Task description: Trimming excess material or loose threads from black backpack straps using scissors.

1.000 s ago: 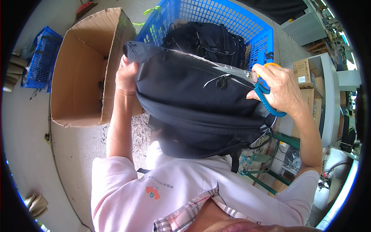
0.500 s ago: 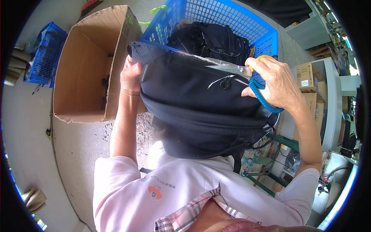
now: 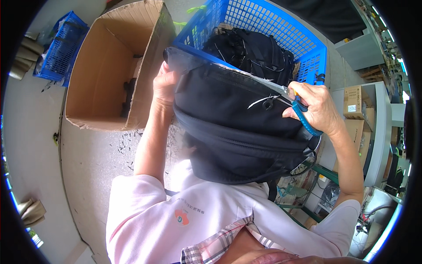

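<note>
A black backpack (image 3: 237, 119) lies across my front, its far edge showing a pale raw seam. My left hand (image 3: 165, 84) is closed on the bag's far left corner, with part of the fingers hidden behind the fabric. In my right hand (image 3: 318, 105) are scissors (image 3: 303, 118) with teal and yellow handles. Their blades lie nearly together along the bag's far edge, pointing left. Just below the blades, a thin white strip (image 3: 259, 102) and a small dark ring (image 3: 267, 104) rest on the bag's surface.
Beyond the bag stands a blue plastic crate (image 3: 317, 61) with black bags (image 3: 250, 50) inside. An open cardboard box (image 3: 99, 75) is at the left, near a smaller blue crate (image 3: 66, 44). Dark scraps (image 3: 125, 143) litter the floor. Cartons (image 3: 355, 103) stand on shelving at the right.
The scissor blades have gone from spread to nearly closed. In the picture, both hands and the bag sit slightly farther right, as the whole view has shifted too.
</note>
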Tool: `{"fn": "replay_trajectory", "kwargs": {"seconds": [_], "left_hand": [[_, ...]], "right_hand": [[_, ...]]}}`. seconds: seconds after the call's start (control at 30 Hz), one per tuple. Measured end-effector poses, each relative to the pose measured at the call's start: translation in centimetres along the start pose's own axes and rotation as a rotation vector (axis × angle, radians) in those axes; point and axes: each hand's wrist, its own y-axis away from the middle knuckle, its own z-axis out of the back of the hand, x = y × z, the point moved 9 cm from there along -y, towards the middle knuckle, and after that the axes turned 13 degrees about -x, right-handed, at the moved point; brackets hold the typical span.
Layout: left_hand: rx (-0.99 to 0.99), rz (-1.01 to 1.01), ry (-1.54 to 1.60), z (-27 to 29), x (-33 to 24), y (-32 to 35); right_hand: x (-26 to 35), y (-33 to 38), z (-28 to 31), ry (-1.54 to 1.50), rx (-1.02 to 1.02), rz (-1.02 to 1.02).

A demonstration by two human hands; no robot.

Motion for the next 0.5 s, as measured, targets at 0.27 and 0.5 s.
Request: {"fn": "replay_trajectory", "kwargs": {"seconds": [0.27,0.5], "left_hand": [[0.042,0.011,0.084,-1.1,-0.1,0.2],[0.046,-0.016,0.162,0.2,-0.1,0.0]], "right_hand": [[0.1,-0.9,0.3,0.097,0.065,-0.046],[-0.5,-0.7,-0.6,0.06,0.152,-0.081]]}}
